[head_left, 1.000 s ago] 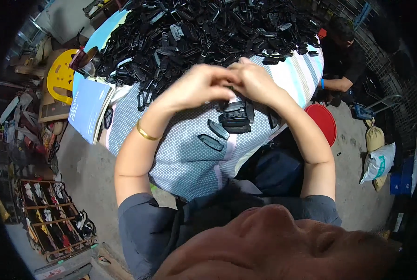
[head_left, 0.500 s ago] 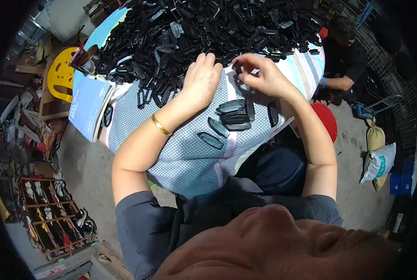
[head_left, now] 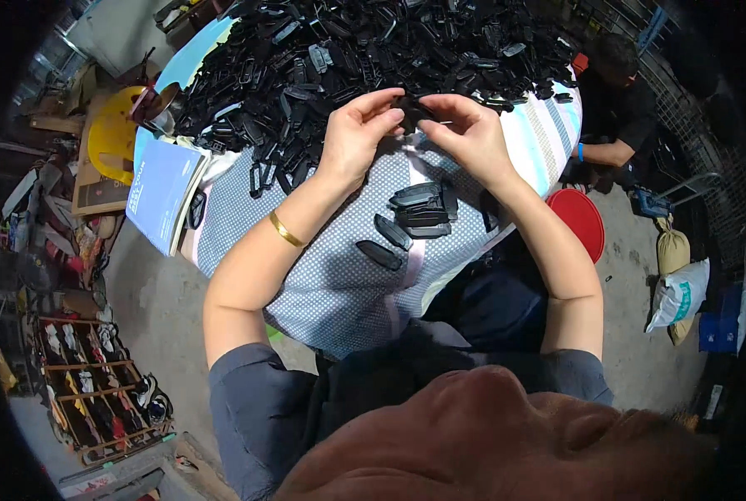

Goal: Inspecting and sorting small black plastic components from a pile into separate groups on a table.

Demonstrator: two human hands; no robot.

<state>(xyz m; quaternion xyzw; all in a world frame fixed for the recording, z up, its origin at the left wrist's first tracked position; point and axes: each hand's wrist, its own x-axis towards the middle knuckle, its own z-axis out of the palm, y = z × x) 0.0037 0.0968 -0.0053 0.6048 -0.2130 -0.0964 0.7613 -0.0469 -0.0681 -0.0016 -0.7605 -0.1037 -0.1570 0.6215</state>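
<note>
Both my hands meet at the near edge of a heap of black plastic parts [head_left: 364, 50]. Between their fingertips is a small black plastic part [head_left: 411, 108], hard to make out against the dark heap. My left hand [head_left: 358, 138] pinches its left side with thumb and fingers; a gold bangle is on that wrist. Thumb and forefinger of my right hand [head_left: 471, 138] close on the other side. Nearer to me, a small stack of long black plastic pieces [head_left: 423, 209] lies on the patterned cloth [head_left: 323, 275], with two loose oval pieces [head_left: 379, 254] at its left.
A blue-covered book [head_left: 162, 196] lies at the table's left edge, near a yellow plastic seat [head_left: 110, 138]. Right of the table are a red round lid [head_left: 576, 224] and a crouching person [head_left: 615, 108]. Sacks [head_left: 680, 292] stand farther right; a shoe rack [head_left: 106, 384] is lower left.
My left hand has lifted off the heap's edge and turned toward the right hand. The right hand has shifted slightly left, and the fingertips now meet at the black part.
</note>
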